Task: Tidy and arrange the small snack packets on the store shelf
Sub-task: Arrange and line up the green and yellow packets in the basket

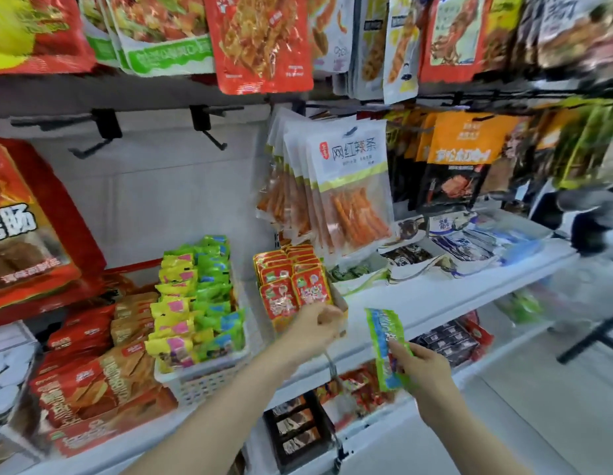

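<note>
Two hands at the white shelf (432,299). Right hand (422,371) pinches a green-and-blue snack packet (385,347), held upright off the shelf edge, thumb on its front. Left hand (315,329) is curled at the front corner of the cardboard box (339,299) of red packets (295,293); blurred, can't tell whether it grips it. White basket (202,378) just left holds yellow and green packets (195,303) in rows.
</note>
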Motion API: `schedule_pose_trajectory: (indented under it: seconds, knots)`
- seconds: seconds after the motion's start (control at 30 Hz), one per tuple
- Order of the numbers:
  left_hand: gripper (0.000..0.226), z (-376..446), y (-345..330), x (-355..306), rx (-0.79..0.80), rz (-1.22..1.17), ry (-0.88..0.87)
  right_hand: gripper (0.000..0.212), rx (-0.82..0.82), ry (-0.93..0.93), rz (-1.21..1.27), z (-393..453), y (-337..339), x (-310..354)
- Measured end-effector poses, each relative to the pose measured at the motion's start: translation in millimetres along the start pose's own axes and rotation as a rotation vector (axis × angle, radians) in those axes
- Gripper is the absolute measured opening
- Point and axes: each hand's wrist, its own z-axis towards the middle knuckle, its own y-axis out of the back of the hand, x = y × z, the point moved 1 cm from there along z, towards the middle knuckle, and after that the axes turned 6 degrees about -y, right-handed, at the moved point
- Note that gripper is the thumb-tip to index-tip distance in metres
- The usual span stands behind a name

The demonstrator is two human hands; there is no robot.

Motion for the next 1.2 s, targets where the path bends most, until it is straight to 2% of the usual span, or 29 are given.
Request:
schedule_pose_trajectory:
  seconds: [0.07, 0.13, 0.27, 0.43, 0.5, 0.6, 0.77, 0.9, 1.0, 1.2]
  knots:
    - [0.018, 15.7, -15.2, 2.8, 0.024, 0.256, -0.111, 0.032, -0.113, -0.037, -0.013, 32.4, 5.5, 4.8]
    - [0.017, 30.7, -20.4, 5.1, 0.020, 0.404, -0.204, 0.043, -0.174, -0.086, -0.018, 65.9, 1.8, 14.7]
    - [0.016, 51.3, -8.0, 12.6, 0.026, 0.705, -0.379, 0.038, -0.147, -0.145, -0.159, 109.0, -22.0, 31.1]
    - [0.027, 49.6, 11.4, 21.5, 0.054, 0.935, -0.403, 0.038, -0.149, -0.128, -0.264, 113.6, -32.3, 34.4]
    - [0.031, 39.1, 19.8, 19.4, 0.045, 0.964, -0.395, 0.041, -0.161, -0.060, -0.345, 101.8, -30.6, 33.0]
    - [0.030, 17.4, 37.6, 7.9, -0.013, 0.956, -0.387, 0.029, -0.144, 0.144, -0.417, 78.1, -31.1, 33.0]
    - [0.028, -36.9, 106.7, 7.2, -0.245, 0.980, -0.392, 0.010, 0.066, 0.460, -0.377, 6.8, -81.0, 55.9]
    - [0.041, -75.5, 163.3, 26.8, -0.374, 0.932, -0.234, 0.013, 0.274, 0.678, -0.467, -45.9, -135.3, 77.4]
    - [0.052, -89.9, 182.1, 45.3, -0.351, 0.874, -0.157, 0.018, 0.359, 0.819, -0.578, -67.5, -168.9, 81.4]
    - [0.068, -82.8, 178.0, 59.5, -0.305, 0.885, -0.293, 0.032, 0.394, 0.919, -0.809, -74.8, -203.3, 70.4]
